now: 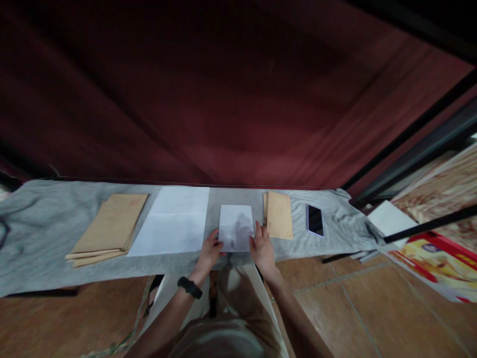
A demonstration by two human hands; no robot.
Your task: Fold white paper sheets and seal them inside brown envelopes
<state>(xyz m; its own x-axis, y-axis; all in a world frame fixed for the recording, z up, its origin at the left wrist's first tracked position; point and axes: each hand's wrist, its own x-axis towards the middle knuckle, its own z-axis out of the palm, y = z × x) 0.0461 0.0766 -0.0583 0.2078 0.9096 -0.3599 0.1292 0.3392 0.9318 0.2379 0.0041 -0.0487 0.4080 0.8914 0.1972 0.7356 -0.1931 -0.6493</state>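
Note:
A folded sheet of white paper (pixel 235 223) lies flat on the grey cloth in front of me. At its lower left corner is my left hand (pixel 210 248), its fingers bent and closed on the paper's edge. My right hand (pixel 262 246) rests along the right edge, fingers stretched and slightly apart, with the thumb near the lower right corner. Just beyond the right fingers lie a few small brown envelopes (pixel 279 216). To the left of my left hand, larger white sheets (pixel 173 223) with a crease across them lie spread out.
A stack of larger brown envelopes (pixel 110 223) sits farther left. A phone (pixel 315 220) lies at the right on the grey cloth (pixel 341 219). Behind the narrow table hangs a dark red curtain (pixel 231 109). A red and yellow box (pixel 439 261) and black metal bars stand at the right.

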